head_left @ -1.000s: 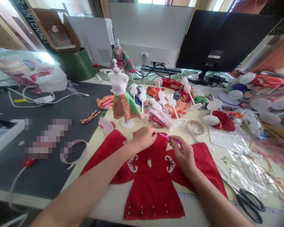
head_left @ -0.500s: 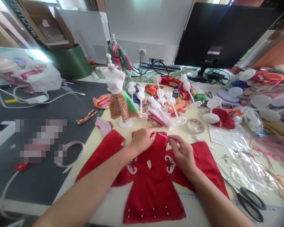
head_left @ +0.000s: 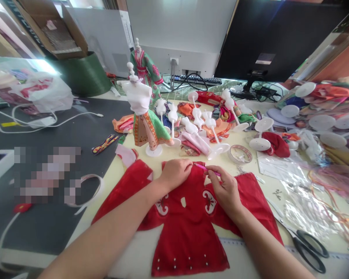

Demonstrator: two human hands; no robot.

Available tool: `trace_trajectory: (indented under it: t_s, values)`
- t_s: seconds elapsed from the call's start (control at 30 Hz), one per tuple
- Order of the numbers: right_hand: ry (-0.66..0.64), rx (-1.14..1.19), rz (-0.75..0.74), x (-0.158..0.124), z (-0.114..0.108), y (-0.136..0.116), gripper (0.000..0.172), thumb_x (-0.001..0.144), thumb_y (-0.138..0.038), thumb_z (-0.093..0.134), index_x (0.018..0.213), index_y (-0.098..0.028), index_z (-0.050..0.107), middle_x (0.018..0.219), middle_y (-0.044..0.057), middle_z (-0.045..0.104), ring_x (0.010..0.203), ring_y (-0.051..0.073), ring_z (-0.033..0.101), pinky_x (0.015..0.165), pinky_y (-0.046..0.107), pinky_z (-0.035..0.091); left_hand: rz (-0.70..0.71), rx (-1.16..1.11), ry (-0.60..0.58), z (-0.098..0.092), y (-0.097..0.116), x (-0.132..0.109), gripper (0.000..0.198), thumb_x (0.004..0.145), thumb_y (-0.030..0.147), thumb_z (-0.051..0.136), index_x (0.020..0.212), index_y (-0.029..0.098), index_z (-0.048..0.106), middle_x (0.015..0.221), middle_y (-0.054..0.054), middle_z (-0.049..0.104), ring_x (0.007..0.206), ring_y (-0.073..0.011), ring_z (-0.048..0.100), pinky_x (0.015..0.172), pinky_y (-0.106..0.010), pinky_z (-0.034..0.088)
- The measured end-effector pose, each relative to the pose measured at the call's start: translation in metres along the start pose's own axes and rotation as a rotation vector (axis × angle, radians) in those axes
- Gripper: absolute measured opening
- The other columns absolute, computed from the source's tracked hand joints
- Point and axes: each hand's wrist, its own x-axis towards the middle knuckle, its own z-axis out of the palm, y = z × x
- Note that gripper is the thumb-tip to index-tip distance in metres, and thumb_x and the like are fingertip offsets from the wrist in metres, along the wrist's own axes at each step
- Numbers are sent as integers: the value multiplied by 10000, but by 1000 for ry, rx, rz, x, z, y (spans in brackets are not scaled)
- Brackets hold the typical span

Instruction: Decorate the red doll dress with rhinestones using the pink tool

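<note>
A red doll-sized garment [head_left: 189, 232] lies spread flat, with a small hole in its middle and white scroll motifs on both sides. White beads dot its lower edge. At its far edge my left hand [head_left: 178, 172] rests with fingertips pressed together; what they pinch is hidden. My right hand [head_left: 223, 188] is closed around a thin pink pen-like tool [head_left: 200, 166], whose tip points left, close to the left fingertips.
Black-handled scissors [head_left: 310, 248] lie at the right, beside a ruler. Behind the garment stands a white mannequin [head_left: 138, 97] in a green and orange skirt. Several small mannequins, a tape roll [head_left: 241, 154], clear plastic bags [head_left: 311, 209] and monitors surround the work area.
The view has shifted very slightly. Both hands, the pink tool and the red garment stay in practically the same place.
</note>
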Motion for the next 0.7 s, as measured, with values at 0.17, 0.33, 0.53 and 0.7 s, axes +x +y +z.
trace_trajectory:
  t_s: [0.17, 0.33, 0.53, 0.7]
  values:
    - [-8, -3, 22, 0, 0, 1, 207, 881, -331, 460, 939, -219, 624, 835, 35, 705, 795, 193, 662, 767, 326, 500, 74, 33, 6, 6, -5, 0, 270, 898, 245, 418, 933, 197, 681, 952, -36, 717, 874, -172, 651, 778, -260, 450]
    - [-6, 2, 23, 0, -1, 0, 206, 877, -332, 461, 929, -216, 624, 830, 36, 703, 799, 194, 661, 757, 320, 497, 121, 80, 12, 9, -8, 0, 299, 918, 266, 395, 946, 186, 682, 946, -53, 713, 878, -179, 652, 785, -269, 460]
    - [-8, 10, 26, 0, 0, 2, 205, 875, -329, 464, 935, -211, 620, 831, 37, 704, 790, 193, 661, 752, 319, 495, 131, 149, 18, 8, -6, 3, 313, 926, 251, 381, 955, 174, 684, 926, -64, 712, 874, -188, 655, 774, -277, 464]
    - [-8, 16, 38, 0, 1, 3, 211, 877, -335, 458, 934, -214, 620, 843, 38, 707, 791, 191, 658, 758, 325, 495, 170, 218, -7, 7, -5, 4, 314, 931, 260, 384, 959, 170, 684, 894, -70, 710, 829, -192, 655, 720, -273, 459]
